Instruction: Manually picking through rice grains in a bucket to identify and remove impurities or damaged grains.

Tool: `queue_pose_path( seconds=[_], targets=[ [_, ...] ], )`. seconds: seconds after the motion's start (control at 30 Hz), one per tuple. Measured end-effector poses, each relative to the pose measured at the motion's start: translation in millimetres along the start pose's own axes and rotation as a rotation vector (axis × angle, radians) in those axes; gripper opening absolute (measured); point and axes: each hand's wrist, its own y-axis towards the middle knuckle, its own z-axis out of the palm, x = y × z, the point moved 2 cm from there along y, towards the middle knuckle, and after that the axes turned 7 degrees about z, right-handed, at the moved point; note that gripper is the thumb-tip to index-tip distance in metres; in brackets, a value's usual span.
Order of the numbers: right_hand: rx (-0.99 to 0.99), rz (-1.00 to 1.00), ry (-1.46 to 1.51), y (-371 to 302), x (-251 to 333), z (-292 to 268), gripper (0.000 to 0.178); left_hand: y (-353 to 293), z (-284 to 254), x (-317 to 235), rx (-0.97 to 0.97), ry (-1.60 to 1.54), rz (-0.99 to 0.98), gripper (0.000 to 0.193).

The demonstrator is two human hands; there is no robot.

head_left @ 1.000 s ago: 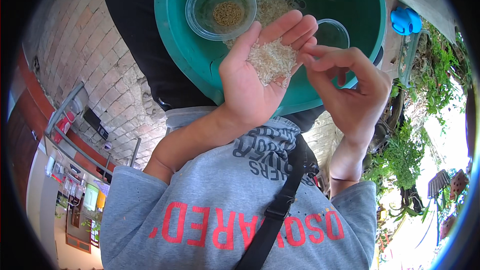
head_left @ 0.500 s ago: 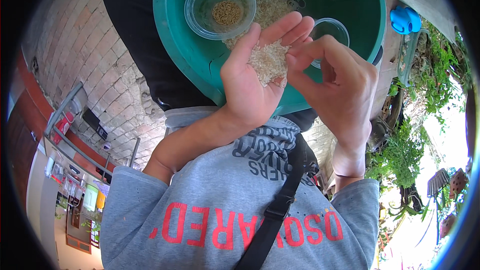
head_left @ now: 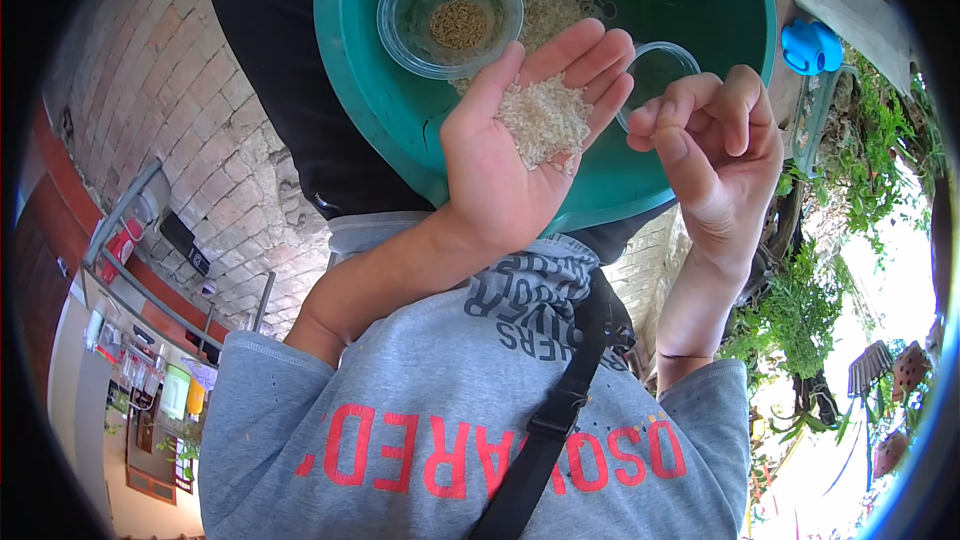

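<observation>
My left hand (head_left: 490, 175) is palm up with its fingers extended, holding a small heap of white rice (head_left: 545, 120) in the palm. To its right, my right hand (head_left: 720, 155) is raised with thumb and fingertips pinched together; anything between them is too small to make out. Below both hands lies a green basin (head_left: 365, 105). Inside it, a clear plastic bowl (head_left: 397, 48) holds a little pile of brown, husked-looking grains (head_left: 459, 24). More rice (head_left: 548, 20) lies on the basin floor, partly hidden by my left hand. A second clear container (head_left: 678, 52) is partly covered by my right fingers.
The basin rests by my dark-trousered leg (head_left: 265, 70). A blue plastic object (head_left: 811, 46) stands just outside the rim at right. Green plants (head_left: 800, 310) grow beyond it. Brick paving (head_left: 190, 110) and a metal rail (head_left: 125, 210) are at left.
My right hand has drawn away from the rice in my left palm, moving right with its fingertips still pinched. My left hand has stayed nearly in place, its fingers a little more spread.
</observation>
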Motion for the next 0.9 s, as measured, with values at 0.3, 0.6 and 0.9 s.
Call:
queue_pose_path(
  seconds=[0.3, 0.6, 0.9],
  targets=[
    [0.070, 0.046, 0.194, 5.8, -5.3, -4.3, 0.047, -0.3, -2.7, 0.2, -0.001, 0.011, -0.004, 0.052],
    [0.109, 0.037, 0.236, 12.0, -6.6, 3.6, 0.047, -0.2, -6.0, 0.4, 0.016, -0.088, -0.019, 0.055],
    [0.107, 0.023, 0.180, 16.5, -4.9, 14.1, 0.045, -1.2, -6.5, 0.4, 0.029, -0.129, -0.057, 0.055]
  ],
)
